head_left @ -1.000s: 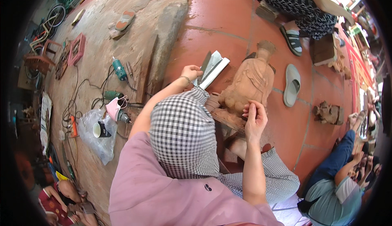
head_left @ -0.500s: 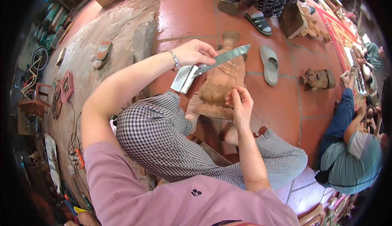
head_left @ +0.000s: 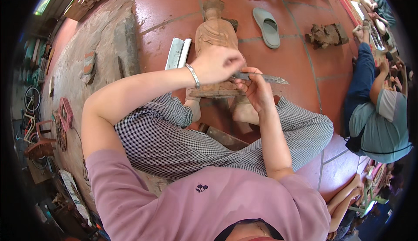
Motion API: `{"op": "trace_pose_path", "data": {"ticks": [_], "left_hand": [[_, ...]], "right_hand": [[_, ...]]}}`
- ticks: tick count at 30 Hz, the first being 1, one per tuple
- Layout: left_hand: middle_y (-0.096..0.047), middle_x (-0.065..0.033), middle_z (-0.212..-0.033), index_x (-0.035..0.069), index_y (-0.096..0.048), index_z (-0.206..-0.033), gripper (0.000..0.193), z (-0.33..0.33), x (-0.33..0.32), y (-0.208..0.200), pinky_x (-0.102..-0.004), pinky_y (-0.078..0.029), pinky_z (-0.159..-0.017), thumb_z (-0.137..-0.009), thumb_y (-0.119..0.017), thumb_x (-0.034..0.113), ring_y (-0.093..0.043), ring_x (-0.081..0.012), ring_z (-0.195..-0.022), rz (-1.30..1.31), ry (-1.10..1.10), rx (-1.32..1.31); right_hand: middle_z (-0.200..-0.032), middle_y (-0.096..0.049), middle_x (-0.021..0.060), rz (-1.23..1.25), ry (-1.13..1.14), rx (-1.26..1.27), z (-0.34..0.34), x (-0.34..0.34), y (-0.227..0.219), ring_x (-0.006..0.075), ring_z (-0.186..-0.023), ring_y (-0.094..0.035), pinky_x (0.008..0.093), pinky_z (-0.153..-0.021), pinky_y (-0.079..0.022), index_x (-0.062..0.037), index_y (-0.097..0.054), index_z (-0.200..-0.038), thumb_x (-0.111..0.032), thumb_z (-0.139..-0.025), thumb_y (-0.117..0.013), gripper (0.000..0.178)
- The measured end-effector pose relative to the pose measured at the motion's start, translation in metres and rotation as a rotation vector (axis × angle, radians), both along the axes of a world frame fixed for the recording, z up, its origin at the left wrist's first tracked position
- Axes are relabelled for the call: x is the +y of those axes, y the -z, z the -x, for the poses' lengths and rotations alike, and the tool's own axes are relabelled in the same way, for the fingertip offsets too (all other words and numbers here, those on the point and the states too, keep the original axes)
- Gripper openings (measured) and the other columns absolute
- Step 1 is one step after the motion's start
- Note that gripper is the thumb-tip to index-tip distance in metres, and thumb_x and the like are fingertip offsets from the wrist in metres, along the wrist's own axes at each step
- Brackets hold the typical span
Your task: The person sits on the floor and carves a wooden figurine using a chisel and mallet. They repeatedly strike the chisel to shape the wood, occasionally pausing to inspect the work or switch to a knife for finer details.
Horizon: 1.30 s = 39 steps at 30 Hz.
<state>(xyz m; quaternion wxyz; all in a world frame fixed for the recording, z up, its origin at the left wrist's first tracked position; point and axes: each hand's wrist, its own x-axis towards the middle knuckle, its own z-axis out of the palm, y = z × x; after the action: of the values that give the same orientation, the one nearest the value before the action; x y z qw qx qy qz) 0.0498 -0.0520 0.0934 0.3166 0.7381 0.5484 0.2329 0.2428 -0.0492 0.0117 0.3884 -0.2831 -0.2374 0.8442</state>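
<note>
The red tiled floor [head_left: 291,62] carries everything here; its smooth sheen suggests that whatever rests on it could slide if pushed hard. The person sits with knees spread in checked trousers [head_left: 299,138], and loose cloth near the work might catch a stray edge. The carved figure [head_left: 215,34] is on the floor in front, its head pointing away and its base end between the person's left foot [head_left: 193,110] and right foot [head_left: 244,112]. Whether it lies flat or propped cannot be told. A blade that slipped off the base could reach bare skin there, since no shoe covers either foot.

Both hands are close together above the figure's lower part. The right hand [head_left: 257,91] has its fingers closed on the flat grey blade [head_left: 274,79], whose free end points rightward. The left hand [head_left: 217,65] is curled and blurred at the other end; whether it grips cannot be told. Fingers so near the edges could be nicked if the hold loosened or twisted, and a dropped blade might chip the carving beneath. Smallest is the bracelet [head_left: 192,75], which could scratch the surface if the left wrist sank.
</note>
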Motion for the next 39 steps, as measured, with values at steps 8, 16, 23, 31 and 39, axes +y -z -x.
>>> {"op": "trace_pose_path", "data": {"ticks": [8,16,23,31,39], "left_hand": [[-0.069,-0.0084,-0.093,0.0,-0.064,-0.103,0.019,0.076,0.026,0.047,-0.0299,-0.052,-0.078,-0.088,-0.058,0.01,-0.066,-0.0173,-0.087,0.27,-0.159,0.055],[-0.067,-0.0104,-0.098,0.003,-0.062,-0.108,0.025,0.066,0.021,0.044,-0.0301,-0.053,-0.082,-0.086,-0.064,0.013,-0.066,-0.0178,-0.09,0.226,0.108,0.199],[-0.066,-0.0096,-0.093,0.003,-0.061,-0.106,0.024,0.074,0.024,0.048,-0.0304,-0.054,-0.079,-0.084,-0.065,0.013,-0.066,-0.0193,-0.087,0.192,0.179,0.227],[-0.067,-0.0096,-0.09,0.003,-0.064,-0.104,0.023,0.058,0.023,0.04,-0.0295,-0.051,-0.074,-0.084,-0.067,0.014,-0.064,-0.0175,-0.082,0.073,0.129,0.223],[-0.069,-0.0048,-0.08,-0.002,-0.066,-0.098,0.023,0.002,-0.003,0.023,-0.0231,-0.052,-0.07,-0.084,-0.072,0.016,-0.065,-0.0091,-0.075,0.581,0.286,-0.297]], "right_hand": [[-0.092,-0.066,0.0158,-0.042,0.189,-0.04,-0.015,0.013,0.018,0.0187,-0.081,-0.068,0.0238,-0.068,-0.058,0.0037,-0.057,-0.1,-0.004,-0.088,-0.064,0.016],[-0.08,-0.068,0.0118,-0.084,0.235,-0.297,-0.009,0.008,0.024,0.0167,-0.066,-0.068,0.0214,-0.055,-0.056,0.0033,-0.062,-0.092,-0.01,-0.087,-0.069,0.016],[-0.077,-0.066,0.0109,-0.326,0.281,-0.469,0.003,-0.001,0.021,0.0165,-0.062,-0.067,0.0244,-0.053,-0.056,0.0036,-0.058,-0.089,-0.009,-0.089,-0.065,0.015],[-0.075,-0.063,0.0054,-0.417,0.281,-0.418,-0.004,0.004,0.02,0.0113,-0.061,-0.062,0.0221,-0.054,-0.051,-0.0021,-0.056,-0.094,-0.012,-0.09,-0.066,0.015],[-0.068,-0.06,0.0015,-0.489,0.002,-0.521,-0.008,-0.008,-0.03,0.0077,-0.054,-0.056,0.0209,-0.047,-0.044,-0.0016,-0.057,-0.085,-0.013,-0.083,-0.074,0.021]]}}
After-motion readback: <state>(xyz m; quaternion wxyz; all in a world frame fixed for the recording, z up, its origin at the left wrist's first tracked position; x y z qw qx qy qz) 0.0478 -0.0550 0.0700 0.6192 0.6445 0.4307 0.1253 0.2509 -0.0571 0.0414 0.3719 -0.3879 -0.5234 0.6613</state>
